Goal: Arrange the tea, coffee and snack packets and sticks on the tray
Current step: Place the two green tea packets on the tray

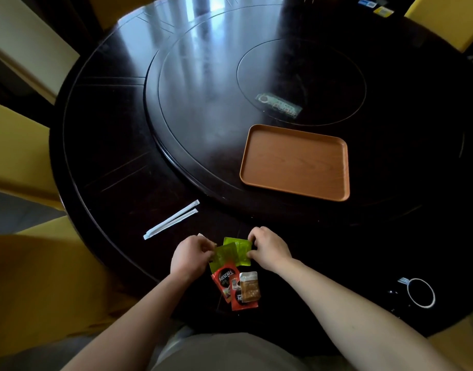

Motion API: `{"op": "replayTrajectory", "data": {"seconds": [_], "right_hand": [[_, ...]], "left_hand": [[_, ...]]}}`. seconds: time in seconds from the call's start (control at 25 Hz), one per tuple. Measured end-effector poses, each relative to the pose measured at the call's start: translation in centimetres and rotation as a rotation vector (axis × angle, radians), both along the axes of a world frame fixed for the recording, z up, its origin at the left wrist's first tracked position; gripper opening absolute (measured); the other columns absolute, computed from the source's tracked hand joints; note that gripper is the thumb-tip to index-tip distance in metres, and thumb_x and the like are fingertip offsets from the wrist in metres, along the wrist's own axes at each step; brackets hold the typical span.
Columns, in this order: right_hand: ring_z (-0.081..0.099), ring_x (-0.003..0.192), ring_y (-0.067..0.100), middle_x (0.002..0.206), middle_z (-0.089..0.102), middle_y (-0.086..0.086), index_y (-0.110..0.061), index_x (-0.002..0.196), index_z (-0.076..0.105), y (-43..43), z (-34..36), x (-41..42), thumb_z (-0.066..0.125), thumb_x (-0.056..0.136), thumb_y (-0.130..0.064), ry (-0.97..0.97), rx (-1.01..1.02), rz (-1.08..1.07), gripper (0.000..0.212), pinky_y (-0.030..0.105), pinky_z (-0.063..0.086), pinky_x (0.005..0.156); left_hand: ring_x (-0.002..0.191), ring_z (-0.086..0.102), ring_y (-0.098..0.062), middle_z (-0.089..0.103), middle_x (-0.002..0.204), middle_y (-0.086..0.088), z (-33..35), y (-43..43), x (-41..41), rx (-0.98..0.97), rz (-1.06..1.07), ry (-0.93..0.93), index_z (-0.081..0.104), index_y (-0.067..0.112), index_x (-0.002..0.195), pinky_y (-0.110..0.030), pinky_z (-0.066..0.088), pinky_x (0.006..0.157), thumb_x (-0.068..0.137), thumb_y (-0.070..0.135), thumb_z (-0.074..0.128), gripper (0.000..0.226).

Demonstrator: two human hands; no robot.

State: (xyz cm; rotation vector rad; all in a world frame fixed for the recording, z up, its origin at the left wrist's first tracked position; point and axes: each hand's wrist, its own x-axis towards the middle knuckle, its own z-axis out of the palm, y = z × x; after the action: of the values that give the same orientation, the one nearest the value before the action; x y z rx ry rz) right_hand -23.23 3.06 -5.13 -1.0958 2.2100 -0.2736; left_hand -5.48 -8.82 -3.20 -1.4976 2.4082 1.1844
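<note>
Two green tea packets point(234, 252) overlap at the near edge of the dark round table. My left hand point(188, 257) pinches the left green packet, and my right hand point(269, 249) pinches the right one. Just below them lie two red Nescafe coffee packets point(226, 282) and a brown-and-white snack packet point(249, 286), partly overlapping. Two white paper-wrapped sticks point(171, 220) lie side by side to the left. The orange-brown wooden tray point(295, 163) sits bare on the turntable, farther away and to the right.
A raised round turntable point(203, 103) covers the table's middle, with a green-and-white label point(279, 105) beyond the tray. A white ring-shaped object point(420, 293) sits at the near right edge. Yellow chairs point(18, 162) surround the table.
</note>
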Motion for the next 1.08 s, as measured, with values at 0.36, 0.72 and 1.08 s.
{"op": "replayTrajectory", "data": {"seconds": [0.36, 0.72, 1.08], "right_hand": [[0.06, 0.089, 0.018, 0.102, 0.055, -0.005, -0.024, 0.103, 0.057, -0.3, -0.6, 0.9, 0.071, 0.082, -0.042, 0.03, -0.044, -0.041, 0.031, 0.034, 0.048, 0.068], [0.058, 0.092, 0.02, 0.108, 0.054, 0.0, -0.015, 0.106, 0.06, -0.9, -0.7, 1.9, 0.076, 0.083, -0.027, 0.043, -0.072, -0.093, 0.031, 0.029, 0.048, 0.074], [0.057, 0.083, 0.016, 0.087, 0.058, -0.007, -0.025, 0.078, 0.053, -0.4, 0.5, 2.3, 0.072, 0.081, -0.026, -0.001, -0.063, -0.176, 0.019, 0.031, 0.049, 0.066]], "left_hand": [[0.077, 0.064, -0.008, 0.065, 0.086, 0.003, 1.5, -0.3, 3.5, -0.05, 0.152, 0.169, 0.076, 0.023, 0.075, -0.024, 0.053, 0.065, 0.077, 0.013, 0.082, 0.012], [0.071, 0.065, -0.005, 0.069, 0.073, 0.008, 2.6, -0.2, 4.7, -0.142, 0.089, 0.236, 0.078, 0.024, 0.075, -0.034, 0.057, 0.065, 0.073, 0.01, 0.085, 0.016], [0.069, 0.074, -0.011, 0.078, 0.072, 0.005, 3.1, 0.1, 4.7, 0.041, 0.331, 0.348, 0.082, 0.023, 0.079, -0.037, 0.064, 0.066, 0.08, 0.008, 0.079, 0.015]]}}
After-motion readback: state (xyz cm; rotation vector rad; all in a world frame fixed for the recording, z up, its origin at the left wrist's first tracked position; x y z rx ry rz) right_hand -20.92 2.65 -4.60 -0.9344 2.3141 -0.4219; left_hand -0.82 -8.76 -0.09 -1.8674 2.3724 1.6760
